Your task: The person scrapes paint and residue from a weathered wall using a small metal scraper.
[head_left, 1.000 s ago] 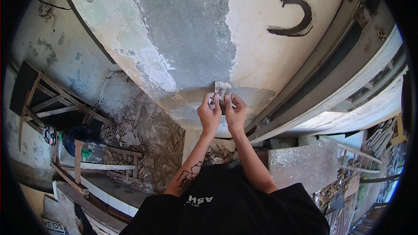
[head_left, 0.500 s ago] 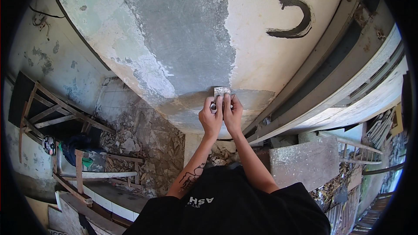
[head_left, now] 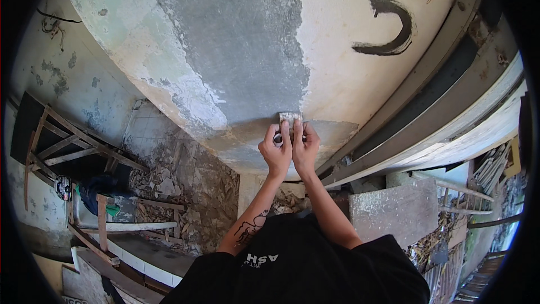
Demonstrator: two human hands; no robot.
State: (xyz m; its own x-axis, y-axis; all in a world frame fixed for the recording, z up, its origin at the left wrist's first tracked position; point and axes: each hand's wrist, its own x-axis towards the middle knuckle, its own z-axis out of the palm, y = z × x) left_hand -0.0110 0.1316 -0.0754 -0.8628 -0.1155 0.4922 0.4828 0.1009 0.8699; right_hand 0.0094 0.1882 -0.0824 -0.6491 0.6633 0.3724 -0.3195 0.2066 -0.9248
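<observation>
Nearest to us is the black shirt (head_left: pixel 315 270), and from its sleeves our two bare forearms go out to the far side, the left one with a dark line tattoo (head_left: pixel 248 229). Our left hand (head_left: pixel 275 149) and our right hand (head_left: pixel 305 149) are side by side, and both are closed around one small scraper (head_left: pixel 290 117), pinching it between them, with some fingers laid along the near part of its stained, flat blade. The scraper is in front of the pale wall (head_left: pixel 337 62), at the near end of a large grey patch (head_left: pixel 236 45) and just beside a darker grey band (head_left: pixel 332 129); whether the whole blade edge touches the wall, we cannot tell. To the left of the patch, the paint is greenish and white, with rough borders. To the right, at the far part of the wall, we see a thick black painted mark (head_left: pixel 406 22), and further right a long curved-looking frame (head_left: pixel 444 84). Lower down, on the right, lies a speckled board (head_left: pixel 394 211). On the left, the floor (head_left: pixel 194 163) is covered with rubble and dry leaves, and beyond it a wooden frame (head_left: pixel 93 133) leans near another stained wall (head_left: pixel 73 73).
</observation>
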